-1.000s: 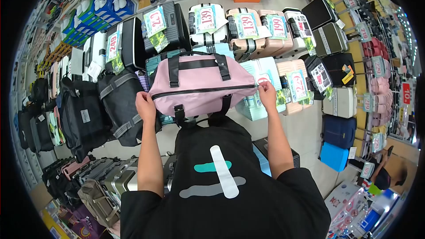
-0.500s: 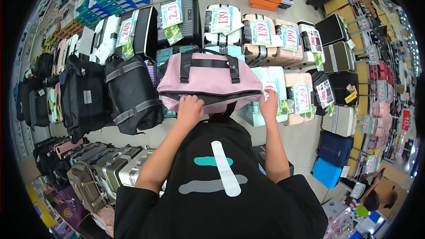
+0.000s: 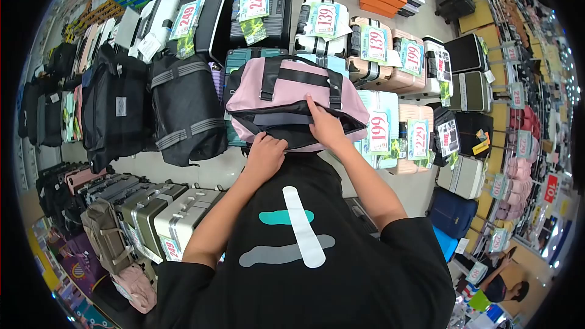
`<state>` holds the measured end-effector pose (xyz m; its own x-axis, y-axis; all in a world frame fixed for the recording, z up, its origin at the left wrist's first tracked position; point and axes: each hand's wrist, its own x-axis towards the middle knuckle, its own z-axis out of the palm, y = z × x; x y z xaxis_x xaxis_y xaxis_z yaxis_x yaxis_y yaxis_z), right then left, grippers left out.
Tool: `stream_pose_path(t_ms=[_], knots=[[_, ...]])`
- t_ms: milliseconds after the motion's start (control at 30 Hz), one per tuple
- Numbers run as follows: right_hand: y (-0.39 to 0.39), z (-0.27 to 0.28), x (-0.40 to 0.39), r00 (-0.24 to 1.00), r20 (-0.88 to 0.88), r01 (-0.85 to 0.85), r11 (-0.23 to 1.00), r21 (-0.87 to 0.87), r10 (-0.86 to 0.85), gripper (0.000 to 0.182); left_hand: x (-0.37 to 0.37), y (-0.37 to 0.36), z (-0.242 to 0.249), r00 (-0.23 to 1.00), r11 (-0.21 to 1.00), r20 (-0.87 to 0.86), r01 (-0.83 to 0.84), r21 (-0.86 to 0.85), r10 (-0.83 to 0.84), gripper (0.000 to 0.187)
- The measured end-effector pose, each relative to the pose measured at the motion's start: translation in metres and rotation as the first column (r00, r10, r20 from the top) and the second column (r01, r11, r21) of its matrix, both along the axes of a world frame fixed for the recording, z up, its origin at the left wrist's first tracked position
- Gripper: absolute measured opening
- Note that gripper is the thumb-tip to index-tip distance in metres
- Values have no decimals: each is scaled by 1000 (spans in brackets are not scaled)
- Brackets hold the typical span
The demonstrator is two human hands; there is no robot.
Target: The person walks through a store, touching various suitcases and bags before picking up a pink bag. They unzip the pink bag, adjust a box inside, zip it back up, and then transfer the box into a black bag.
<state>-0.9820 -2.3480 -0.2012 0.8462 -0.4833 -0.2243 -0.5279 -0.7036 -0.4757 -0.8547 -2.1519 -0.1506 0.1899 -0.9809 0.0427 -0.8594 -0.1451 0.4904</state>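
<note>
A pink duffel bag [image 3: 286, 79] with black handles and trim stands in front of me, its zip opened along the top. Through the wide gap its grey and black lining [image 3: 277, 120] shows. The fingers of my left hand [image 3: 266, 155] are curled over the near lip of the opening. My right hand [image 3: 327, 127] is at the far lip, the index finger stretched over the pink outer side and the other fingers partly hidden at the opening.
Suitcases with price tags [image 3: 324, 19] stand in rows behind the bag. Black backpacks [image 3: 187, 109] are close on the left, and more suitcases [image 3: 183, 219] stand at lower left. Shelves line the right, where another person [image 3: 503, 283] is seen at lower right.
My right hand has moved left from the bag's right end to the far lip. The opening gapes wider and shows the lining. My left hand stays at the near lip.
</note>
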Motion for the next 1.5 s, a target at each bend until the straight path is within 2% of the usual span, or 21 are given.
stream_pose_path(t_ms=[67, 100, 167, 200, 300, 367, 433, 467, 567, 633, 700, 767, 867, 967, 1100, 1200, 1300, 1367, 1400, 1433, 1500], knots=[[-3, 0, 1, 990, 88, -87, 976, -199, 106, 76, 2, 3, 2, 1000, 1000, -16, 25, -3, -25, 13], [-3, -2, 4, 990, 85, -92, 976, -198, 111, 76, 2, 5, 3, 1000, 1000, -19, 20, -2, -20, 13], [-9, -5, 12, 986, -167, -22, 998, -59, 12, 64, 3, 5, 4, 1000, 999, -7, 11, -51, -12, 14], [-14, -2, 16, 988, -154, -15, 1000, -25, 11, 48, 4, 4, 6, 1000, 999, -9, 7, -54, -7, 14], [-32, 10, 26, 998, -66, 22, 1000, -17, -23, 45, 4, 6, 9, 999, 999, -39, 16, -30, -17, 14], [-38, 15, 28, 993, -109, -47, 999, -8, 46, 46, 5, 6, 9, 998, 998, -55, 35, -50, -38, 15], [-46, 1, 26, 937, -304, -190, 981, -27, 173, 43, 5, 4, 8, 996, 997, -71, 42, -65, -47, 16], [-49, -6, 25, 936, -311, -186, 982, -34, 167, 43, 5, 3, 8, 996, 997, -84, 34, -74, -41, 17], [-62, -3, 32, 982, -181, -67, 994, -82, 51, 30, 7, 3, 5, 996, 995, -89, 11, -103, -20, 21], [-70, 44, 40, 991, 19, 135, 991, -16, -134, 21, 6, 5, 5, 994, 996, -105, 5, -92, -14, 21], [-74, 59, 39, 956, 178, 234, 972, 18, -233, 18, 7, 4, 8, 993, 996, -115, 4, -86, -14, 21], [-77, 65, 39, 946, 224, 248, 968, -29, -236, 16, 8, 4, 13, 988, 997, -131, 74, -21, -76, 20], [-84, 68, 42, 861, 425, 332, 942, -51, -280, 14, 9, 4, 16, 968, 977, -191, 187, 106, -164, 21], [-85, 72, 44, 791, 513, 408, 912, -38, -333, 15, 11, 6, 17, 947, 971, -268, 215, 109, -179, 21], [-86, 71, 48, 713, 577, 455, 889, 52, -398, 17, 13, 1, 30, 923, 938, -306, 296, 183, -232, 22], [-82, 74, 48, 741, 514, 474, 879, 56, -432, 17, 13, -14, 40, 924, 888, -269, 347, 302, -270, 32], [-80, 61, 46, 763, 462, 465, 881, 93, -451, 19, 15, -34, 43, 946, 929, -325, 118, 351, 3, 47], [-76, 55, 42, 779, 475, 402, 907, 124, -410, 21, 17, -48, 24, 972, 967, -225, -8, 253, 67, 46], [-74, 58, 41, 798, 455, 367, 917, 153, -395, 22, 23, -58, 22, 977, 943, -199, -11, 332, 81, 32], [-73, 56, 39, 797, 457, 367, 918, 153, -395, 22, 30, -65, 13, 977, 944, -198, -11, 331, 81, 32], [-69, 50, 34, 781, 515, 267, 934, 237, -353, 28, 43, -74, -13, 999, 1000, -27, 19, 19, -19, 25]])
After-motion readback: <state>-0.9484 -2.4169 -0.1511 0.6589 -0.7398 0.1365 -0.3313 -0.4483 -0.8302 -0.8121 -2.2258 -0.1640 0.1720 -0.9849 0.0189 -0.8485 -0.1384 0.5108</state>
